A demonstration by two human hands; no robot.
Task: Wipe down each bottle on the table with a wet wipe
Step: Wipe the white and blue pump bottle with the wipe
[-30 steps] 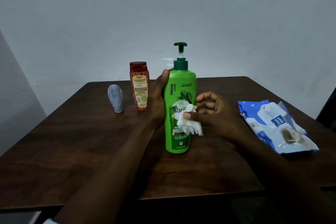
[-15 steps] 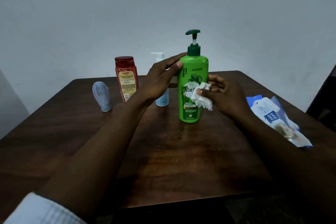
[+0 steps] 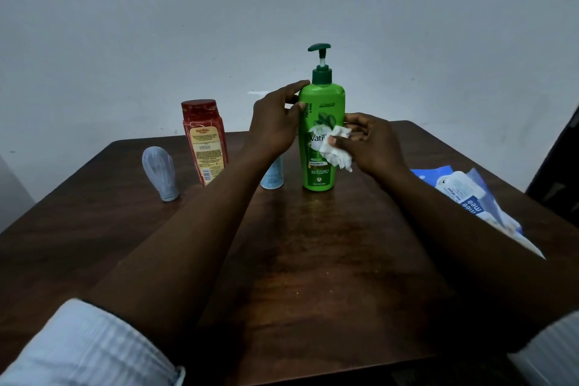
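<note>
Grips the upright green pump bottle (image 3: 321, 122) near its shoulder with the left hand (image 3: 272, 125). Pinches a crumpled wet wipe (image 3: 336, 152) against its front label with the right hand (image 3: 372, 144). Elsewhere on the tabletop (image 3: 313, 260): red bottle (image 3: 205, 141), grey bottle (image 3: 159, 172), small pale bottle (image 3: 272, 178), wipes pack (image 3: 470, 197).

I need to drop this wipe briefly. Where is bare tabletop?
Bare wood: between the forearms, in front of the green pump bottle; and near left, in front of the grey bottle. Crowded: back row with red bottle, pale bottle, left hand, right hand; wipes pack takes the right edge.
</note>
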